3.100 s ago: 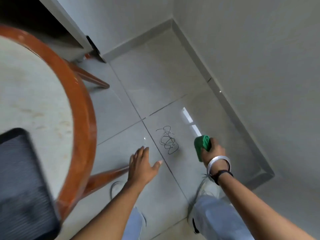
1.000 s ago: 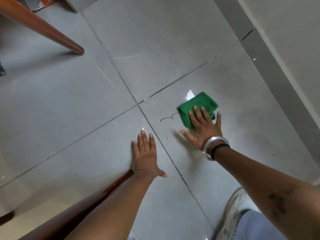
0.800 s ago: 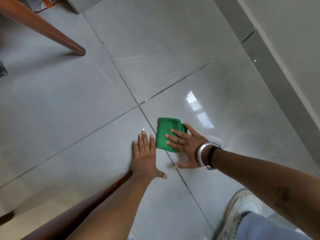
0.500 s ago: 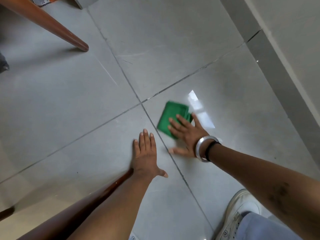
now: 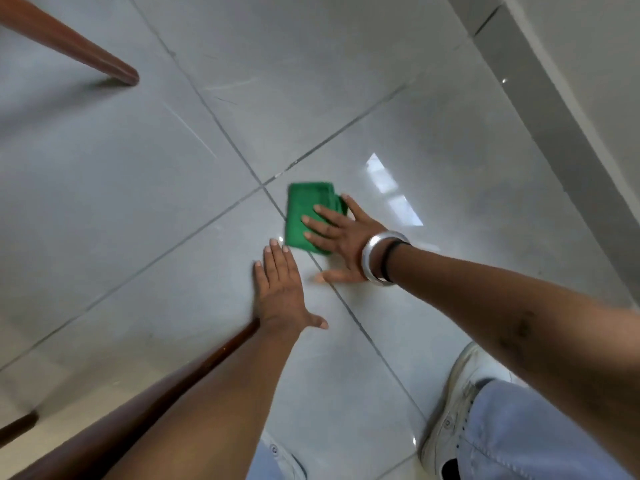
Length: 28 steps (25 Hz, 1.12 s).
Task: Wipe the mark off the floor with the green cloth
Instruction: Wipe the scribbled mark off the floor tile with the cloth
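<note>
Fingers [image 5: 320, 223] of the right hand [image 5: 341, 242] lie spread flat on the green cloth [image 5: 304, 216], pressing it to the floor [image 5: 138, 202]; left hand [image 5: 280, 289] rests open, palm down.

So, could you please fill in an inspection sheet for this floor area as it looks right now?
Surface: glossy grey tiled floor, no mark visible.
Job's things: folded green cloth flat by the grout crossing.
Clutter: nothing seen.
Grippers: right hand pressed flat on the cloth; left hand flat on bare tile.
Cables: nothing seen.
Surroundings: brown wooden furniture leg, grey skirting, white shoe.
</note>
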Each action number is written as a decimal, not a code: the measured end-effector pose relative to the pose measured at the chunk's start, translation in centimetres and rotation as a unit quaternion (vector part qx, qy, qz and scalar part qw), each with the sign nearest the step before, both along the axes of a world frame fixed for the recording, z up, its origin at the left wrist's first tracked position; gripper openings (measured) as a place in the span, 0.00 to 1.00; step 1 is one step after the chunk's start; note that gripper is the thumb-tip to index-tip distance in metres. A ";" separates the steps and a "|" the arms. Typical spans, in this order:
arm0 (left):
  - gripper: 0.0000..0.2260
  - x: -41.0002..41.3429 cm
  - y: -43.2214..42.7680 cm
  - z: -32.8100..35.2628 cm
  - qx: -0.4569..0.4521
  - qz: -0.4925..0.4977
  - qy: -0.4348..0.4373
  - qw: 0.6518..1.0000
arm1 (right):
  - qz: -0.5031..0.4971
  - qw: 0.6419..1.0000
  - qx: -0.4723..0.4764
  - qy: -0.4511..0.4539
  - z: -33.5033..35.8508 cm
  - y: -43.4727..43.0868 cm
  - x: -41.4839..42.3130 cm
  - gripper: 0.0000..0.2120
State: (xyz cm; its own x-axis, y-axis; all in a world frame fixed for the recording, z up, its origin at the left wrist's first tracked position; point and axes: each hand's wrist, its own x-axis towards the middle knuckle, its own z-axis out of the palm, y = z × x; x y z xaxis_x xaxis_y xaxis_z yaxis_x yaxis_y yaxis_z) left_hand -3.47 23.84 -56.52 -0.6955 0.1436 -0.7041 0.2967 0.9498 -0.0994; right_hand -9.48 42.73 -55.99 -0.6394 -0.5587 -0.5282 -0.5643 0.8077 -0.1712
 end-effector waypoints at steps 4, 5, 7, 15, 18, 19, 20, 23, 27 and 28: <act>0.76 -0.2 0.3 0.1 -0.014 0.018 -0.015 1.000 | -0.046 0.999 0.008 0.015 0.7 6.4 5.2 0.40; 0.76 -0.3 0.3 0.0 -0.014 0.014 -0.013 1.000 | -0.114 0.993 0.032 0.022 0.3 6.9 4.1 0.41; 0.76 -0.1 0.1 -0.1 -0.016 0.012 -0.011 1.000 | -0.255 0.966 0.038 0.030 -0.8 4.9 0.8 0.44; 0.75 -0.6 0.3 0.7 -0.044 -0.005 -0.025 0.999 | -0.010 1.000 -0.017 -0.002 0.6 7.0 8.1 0.35; 0.75 -0.6 0.4 0.6 -0.050 -0.008 -0.040 0.998 | -0.285 0.956 0.060 0.036 -0.8 8.3 7.2 0.34; 0.75 -0.6 0.3 0.8 -0.052 -0.006 -0.046 0.998 | -0.356 0.932 0.058 0.031 -0.8 7.4 7.3 0.33; 0.74 -0.6 0.3 1.1 -0.055 -0.011 -0.047 0.997 | -0.392 0.918 0.051 0.031 -0.7 6.3 8.2 0.33; 0.72 -1.1 0.1 2.0 -0.066 -0.050 -0.061 0.995 | -0.264 0.964 -0.003 0.025 0.4 3.7 14.0 0.30; 0.50 -0.2 0.7 3.0 -0.069 -0.076 -0.033 0.994 | -0.156 0.986 0.018 0.051 -0.2 4.7 14.9 0.32; 0.46 0.1 0.9 3.3 -0.059 -0.068 -0.034 0.995 | -0.197 0.977 0.034 0.079 -0.3 4.3 13.9 0.31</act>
